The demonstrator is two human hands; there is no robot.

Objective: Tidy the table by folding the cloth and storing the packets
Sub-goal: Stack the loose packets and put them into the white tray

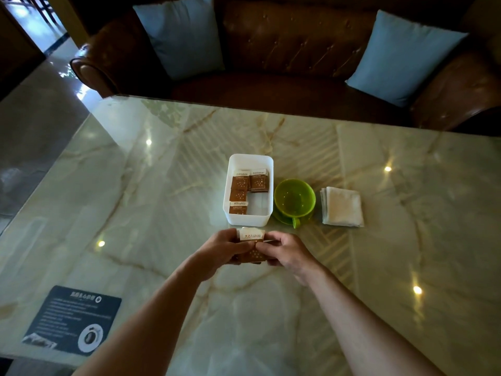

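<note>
A small stack of brown-and-white packets (252,240) is held between both hands just in front of the white box (267,161). My left hand (222,246) grips the stack's left side and my right hand (284,249) its right side. Inside the box lie several more brown packets (259,181), in two rows. A white cloth (342,207), folded into a square, rests on the marble table (162,185) to the right of the box.
A green cup on a green saucer (295,200) stands between the box and the cloth. A dark printed card (73,318) lies at the table's near left. A brown leather sofa (298,50) with blue cushions runs along the far edge.
</note>
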